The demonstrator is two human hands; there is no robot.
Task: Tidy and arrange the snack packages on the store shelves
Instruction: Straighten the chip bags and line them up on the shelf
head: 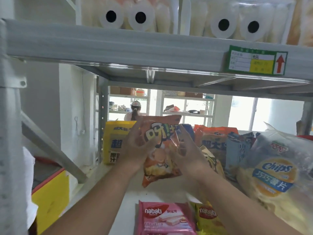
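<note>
Head view has both hands up in the middle of the shelf, one on each side of an orange chip bag [160, 150]. The left hand [135, 148] is wrapped round the bag's left edge, thumb across the front, and the right hand [184, 150] has its fingers curled onto the right edge. So both are clamped on the same bag, probably because a puffy bag like that flops over if it's only held by one side. The bag is upright, just off or barely touching the white shelf [162, 192]; can't tell which. It looks like it's being stood up to face forward.

Behind the left hand a yellow snack bag [115, 143] already stands upright at the back. That's likely the row the orange one is meant to join. To the right of the hands things are messier: another orange bag [215, 139] and a blue bag [237, 150] lean against each other. A big clear bag of Chips potato crisps [274, 170] slumps at the far right.

At the front edge a pink Nabati wafer pack [166, 217] lies flat, a yellow Nabati pack [208, 217] just beside it. The shelf above holds paper rolls [140, 16] and a green price tag [255, 61].
</note>
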